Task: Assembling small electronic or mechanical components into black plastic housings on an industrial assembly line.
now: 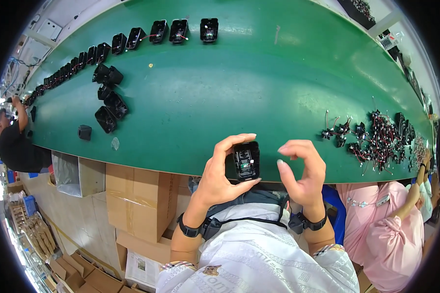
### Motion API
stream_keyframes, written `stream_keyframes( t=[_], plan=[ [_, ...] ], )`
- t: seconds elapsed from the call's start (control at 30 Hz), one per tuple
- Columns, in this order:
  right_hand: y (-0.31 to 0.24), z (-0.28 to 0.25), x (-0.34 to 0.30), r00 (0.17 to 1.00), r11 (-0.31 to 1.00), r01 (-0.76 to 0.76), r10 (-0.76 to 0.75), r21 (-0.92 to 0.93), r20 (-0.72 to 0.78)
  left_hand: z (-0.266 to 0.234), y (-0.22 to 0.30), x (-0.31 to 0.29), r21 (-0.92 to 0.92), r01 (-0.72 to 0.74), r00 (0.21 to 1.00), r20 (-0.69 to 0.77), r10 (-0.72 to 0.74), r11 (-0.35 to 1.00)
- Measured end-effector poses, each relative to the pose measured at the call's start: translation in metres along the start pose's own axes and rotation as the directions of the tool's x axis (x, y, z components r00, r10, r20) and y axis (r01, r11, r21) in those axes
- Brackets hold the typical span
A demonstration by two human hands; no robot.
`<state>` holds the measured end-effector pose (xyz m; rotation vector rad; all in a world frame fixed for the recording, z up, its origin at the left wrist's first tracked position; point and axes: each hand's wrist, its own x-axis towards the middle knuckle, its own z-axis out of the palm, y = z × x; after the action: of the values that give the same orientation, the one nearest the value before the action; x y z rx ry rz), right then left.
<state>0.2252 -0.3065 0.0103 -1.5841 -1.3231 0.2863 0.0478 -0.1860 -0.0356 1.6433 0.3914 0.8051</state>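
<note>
1. Lining the green table (pixel 205 88), black housings (pixel 118 44) run along its far side.
2. Left hand (pixel 215 175) grasps a black casing (pixel 247 161) near the table's front edge.
3. Right hand (pixel 305 171) curves beside it, fingers released.
4. Wired parts (pixel 381 139) lie heaped farther right.

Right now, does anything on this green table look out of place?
A clump of black housings lies jumbled at odd angles, apart from the orderly row behind. On the table, near its front edge, a small translucent scrap looks stray; I can't tell what it is.
</note>
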Motion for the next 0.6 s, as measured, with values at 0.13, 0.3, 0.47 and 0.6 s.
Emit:
stream_keyframes(
  t=[0.13,0.3,0.47,0.6],
  plan=[
    [0.017,0.003,0.001,0.995,0.991,-0.099,0.101,-0.085,0.017,-0.023,0.018,0.031,0.259,-0.065,0.998,0.033,0.059,0.964],
    [0.036,0.01,0.0,0.999,0.987,-0.021,0.025,-0.16,0.024,-0.055,0.018,0.128,0.507,-0.244,0.97,0.146,0.196,0.827],
    [0.034,0.019,0.003,0.996,0.993,-0.082,0.083,-0.087,0.009,-0.059,-0.028,0.219,0.587,-0.261,0.965,0.155,0.211,0.766],
    [0.033,0.014,0.002,0.997,0.991,-0.081,0.08,-0.11,-0.007,-0.052,-0.066,0.264,0.706,-0.244,0.969,0.144,0.202,0.665]
  ],
)
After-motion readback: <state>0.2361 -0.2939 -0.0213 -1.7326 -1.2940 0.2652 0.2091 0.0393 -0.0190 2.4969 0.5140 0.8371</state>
